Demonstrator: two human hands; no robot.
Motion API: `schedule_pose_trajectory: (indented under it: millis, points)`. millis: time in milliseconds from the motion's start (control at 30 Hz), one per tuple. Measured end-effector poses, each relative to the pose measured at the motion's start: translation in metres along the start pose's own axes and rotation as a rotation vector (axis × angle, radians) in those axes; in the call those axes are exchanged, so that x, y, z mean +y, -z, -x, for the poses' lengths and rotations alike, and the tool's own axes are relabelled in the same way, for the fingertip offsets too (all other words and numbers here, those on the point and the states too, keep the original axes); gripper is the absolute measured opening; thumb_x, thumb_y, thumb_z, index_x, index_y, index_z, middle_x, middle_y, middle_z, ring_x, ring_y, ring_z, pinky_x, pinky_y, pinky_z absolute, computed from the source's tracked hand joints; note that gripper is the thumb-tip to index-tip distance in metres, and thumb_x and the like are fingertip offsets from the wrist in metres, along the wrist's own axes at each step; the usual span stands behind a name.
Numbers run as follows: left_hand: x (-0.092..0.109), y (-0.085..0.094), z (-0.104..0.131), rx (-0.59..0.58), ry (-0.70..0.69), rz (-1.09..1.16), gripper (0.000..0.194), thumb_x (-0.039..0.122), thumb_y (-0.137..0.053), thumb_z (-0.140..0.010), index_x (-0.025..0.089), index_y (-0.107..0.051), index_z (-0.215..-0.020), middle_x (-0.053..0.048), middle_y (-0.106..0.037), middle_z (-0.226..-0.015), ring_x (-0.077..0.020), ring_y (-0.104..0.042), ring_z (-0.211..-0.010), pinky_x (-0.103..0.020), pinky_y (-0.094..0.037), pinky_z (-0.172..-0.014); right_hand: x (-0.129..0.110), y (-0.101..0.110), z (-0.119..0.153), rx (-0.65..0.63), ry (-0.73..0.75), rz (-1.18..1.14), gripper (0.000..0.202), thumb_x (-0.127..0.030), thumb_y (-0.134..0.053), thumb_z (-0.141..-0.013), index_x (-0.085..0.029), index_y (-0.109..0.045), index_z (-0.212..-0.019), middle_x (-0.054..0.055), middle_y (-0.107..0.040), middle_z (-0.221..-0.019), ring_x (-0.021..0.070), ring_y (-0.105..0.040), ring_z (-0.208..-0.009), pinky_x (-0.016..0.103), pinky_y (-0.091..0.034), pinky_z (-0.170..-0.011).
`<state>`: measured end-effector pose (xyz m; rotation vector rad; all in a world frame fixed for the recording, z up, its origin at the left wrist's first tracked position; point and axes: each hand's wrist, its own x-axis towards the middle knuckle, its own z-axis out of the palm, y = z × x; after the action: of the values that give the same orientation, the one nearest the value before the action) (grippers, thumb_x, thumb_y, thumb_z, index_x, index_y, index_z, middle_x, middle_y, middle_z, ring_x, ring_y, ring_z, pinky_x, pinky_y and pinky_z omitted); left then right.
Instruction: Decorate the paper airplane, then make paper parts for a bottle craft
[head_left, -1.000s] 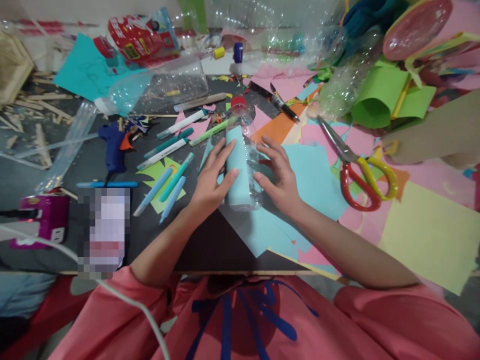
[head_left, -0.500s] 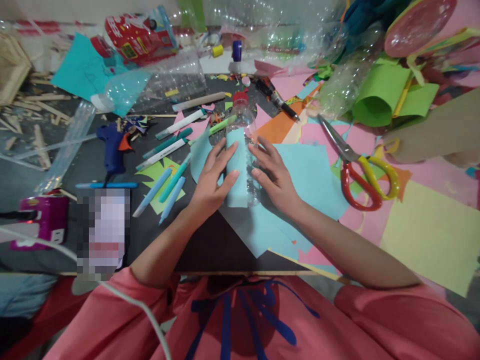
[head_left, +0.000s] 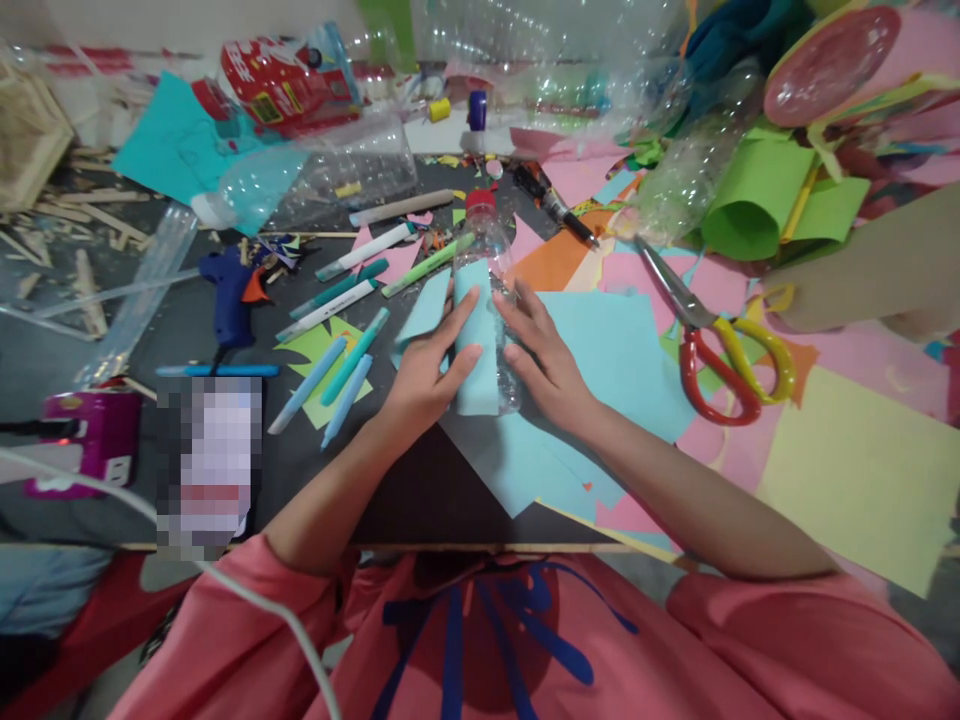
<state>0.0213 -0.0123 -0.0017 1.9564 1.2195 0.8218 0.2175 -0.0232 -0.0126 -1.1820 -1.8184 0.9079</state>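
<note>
A clear plastic bottle point(head_left: 508, 392) with a red cap lies on the table between my hands, its cap end pointing away from me. Light blue paper point(head_left: 477, 385) lies along the bottle's left side, and a loose flap of it curls up to the left. My left hand point(head_left: 427, 365) grips the paper against the bottle, thumb and fingers on its upper face. From the other side, my right hand point(head_left: 549, 360) holds the bottle, its fingertips near the paper's right edge. The undersides of the paper and bottle are hidden.
Large scissors point(head_left: 724, 350) with red and yellow handles rest at right on coloured paper. Several markers point(head_left: 300, 385) lie at left, beyond them a blue glue gun point(head_left: 229, 300). A blurred-out phone-like object point(head_left: 217, 450) sits near the front edge. More bottles point(head_left: 322, 165) lie behind.
The loose paper flap at left has lifted and drawn in toward the bottle, now partly behind my left fingers. Both hands stay at the bottle almost unmoved. The view has shifted slightly.
</note>
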Motion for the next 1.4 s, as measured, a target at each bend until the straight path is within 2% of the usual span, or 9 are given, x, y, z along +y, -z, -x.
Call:
schedule_pose_trajectory:
  millis: [367,567,733,833,900,1033,1133,1233,1400]
  points:
    - [-0.001,-0.001,0.0,0.006,0.003,0.018,0.065,0.065,-0.038,-0.095,0.027,-0.045,-0.147,-0.009,-0.036,-0.159,-0.0292,-0.034,-0.148,-0.043,-0.031,-0.12,0.001,-0.001,0.002,0.023,-0.001,-0.027,0.045,-0.06,-0.04,-0.096,-0.035,-0.063,-0.126,-0.002,-0.031,-0.163,0.0233,-0.024,-0.153,0.052,-0.026,-0.123]
    - [0.0,0.0,-0.001,-0.014,0.026,0.027,0.067,0.064,-0.039,-0.094,0.023,-0.045,-0.147,-0.012,-0.034,-0.16,-0.0286,-0.031,-0.149,-0.041,-0.03,-0.121,-0.001,0.001,0.002,0.063,0.005,-0.086,0.04,-0.059,-0.049,-0.094,-0.031,-0.073,-0.11,0.001,-0.046,-0.155,0.0246,-0.031,-0.15,0.052,-0.029,-0.122]
    - [0.002,0.0,0.0,0.005,0.059,0.058,0.066,0.066,-0.042,-0.093,0.026,-0.048,-0.145,-0.008,-0.036,-0.159,-0.0319,-0.031,-0.149,-0.043,-0.033,-0.12,-0.002,0.001,0.002,0.08,-0.016,-0.094,0.042,-0.061,-0.051,-0.092,-0.031,-0.074,-0.11,-0.001,-0.041,-0.158,0.0259,-0.038,-0.147,0.051,-0.033,-0.12]
    - [0.004,-0.002,0.001,0.08,0.112,0.155,0.063,0.068,-0.046,-0.091,0.03,-0.05,-0.141,-0.005,-0.041,-0.157,-0.0316,-0.035,-0.147,-0.044,-0.037,-0.118,-0.004,0.003,0.001,0.087,0.003,-0.079,0.041,-0.062,-0.052,-0.091,-0.033,-0.074,-0.112,-0.003,-0.04,-0.159,0.0268,-0.038,-0.147,0.051,-0.034,-0.121]
    - [0.005,-0.005,0.001,0.127,0.154,0.298,0.068,0.069,-0.053,-0.087,0.031,-0.046,-0.143,-0.007,-0.042,-0.156,-0.0299,-0.042,-0.143,-0.044,-0.04,-0.116,-0.006,0.004,0.001,0.1,0.042,-0.073,0.039,-0.06,-0.052,-0.092,-0.035,-0.074,-0.112,-0.006,-0.037,-0.159,0.0273,-0.036,-0.148,0.052,-0.032,-0.122]
    - [0.008,-0.011,-0.001,0.033,0.198,0.568,0.074,0.068,-0.052,-0.087,0.023,-0.043,-0.144,-0.012,-0.054,-0.146,-0.0308,-0.052,-0.134,-0.044,-0.05,-0.107,-0.01,0.003,0.004,0.126,0.119,-0.091,0.033,-0.058,-0.054,-0.092,-0.039,-0.075,-0.108,-0.011,-0.034,-0.159,0.0288,-0.031,-0.15,0.056,-0.03,-0.123]
    - [0.012,-0.014,0.0,-0.006,0.255,0.625,0.068,0.065,-0.044,-0.092,0.021,-0.045,-0.144,-0.011,-0.06,-0.14,-0.0295,-0.057,-0.13,-0.044,-0.051,-0.105,-0.012,0.0,0.009,0.104,0.089,-0.094,0.033,-0.06,-0.054,-0.09,-0.041,-0.075,-0.108,-0.011,-0.033,-0.159,0.0313,-0.027,-0.151,0.06,-0.033,-0.12]
    - [0.014,-0.014,0.002,-0.011,0.268,0.63,0.07,0.066,-0.042,-0.091,0.021,-0.042,-0.145,-0.011,-0.055,-0.145,-0.0271,-0.054,-0.134,-0.042,-0.048,-0.11,-0.013,-0.003,0.011,0.076,0.074,-0.105,0.034,-0.062,-0.054,-0.09,-0.042,-0.073,-0.11,-0.012,-0.031,-0.159,0.0323,-0.023,-0.152,0.062,-0.035,-0.119]
    - [0.014,-0.014,0.003,-0.011,0.305,0.624,0.07,0.064,-0.039,-0.094,0.021,-0.035,-0.149,-0.012,-0.051,-0.149,-0.0275,-0.052,-0.135,-0.044,-0.049,-0.109,-0.012,-0.003,0.011,0.071,0.084,-0.084,0.037,-0.062,-0.052,-0.091,-0.04,-0.073,-0.111,-0.01,-0.032,-0.16,0.0309,-0.027,-0.151,0.059,-0.034,-0.12]
